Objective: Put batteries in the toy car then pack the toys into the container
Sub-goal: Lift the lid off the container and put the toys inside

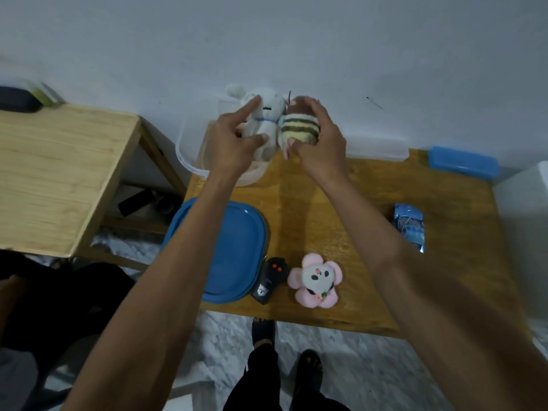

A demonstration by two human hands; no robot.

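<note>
Two plush toys held over the clear container (189, 155) at the far edge of the surface (341, 232).

Head view: the left hand (231, 143) is clamped on a white plush (267, 120), the right hand (320, 143) on a striped plush (299, 129), the two toys touching above the container. Nearer than the container lie a blue lid (231, 250), a black remote (269, 280) with an unreadable emblem, and a pink flower plush (315, 280); the blue toy car (409, 226) sits to its right.

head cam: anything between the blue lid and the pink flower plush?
Yes, in the head view the black remote control lies between the blue lid and the pink flower plush, its left edge against or overlapping the lid's rim.
</note>
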